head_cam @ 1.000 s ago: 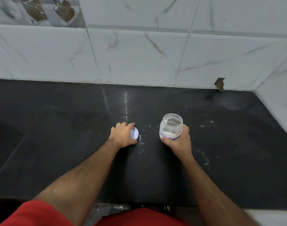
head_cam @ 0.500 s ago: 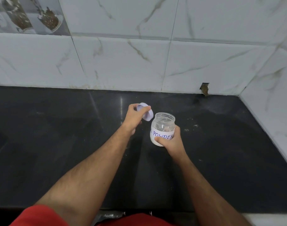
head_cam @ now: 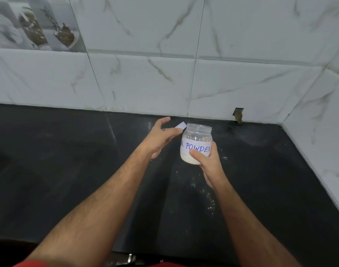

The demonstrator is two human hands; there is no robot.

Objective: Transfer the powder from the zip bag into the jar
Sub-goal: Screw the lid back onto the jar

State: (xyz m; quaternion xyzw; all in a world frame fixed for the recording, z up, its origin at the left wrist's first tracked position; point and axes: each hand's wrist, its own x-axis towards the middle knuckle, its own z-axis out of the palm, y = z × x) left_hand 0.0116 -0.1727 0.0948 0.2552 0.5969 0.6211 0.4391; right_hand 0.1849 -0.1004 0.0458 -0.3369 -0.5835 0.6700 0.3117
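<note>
Since half a second ago the left hand [head_cam: 161, 134] brings the lid [head_cam: 180, 125] right beside the jar [head_cam: 196, 143], which the right hand [head_cam: 207, 160] grips; powder's in, capping's probably next.

Bare counter [head_cam: 68, 170] left, wall [head_cam: 145, 83] behind.

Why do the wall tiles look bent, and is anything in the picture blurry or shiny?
Head view: the wide-angle lens bows the tile lines, most at the edges; the black counter shows a faint streak of reflected light behind the left hand; the lid in that hand is smeared by motion; the jar and its label, held by the right hand, are sharp.
</note>
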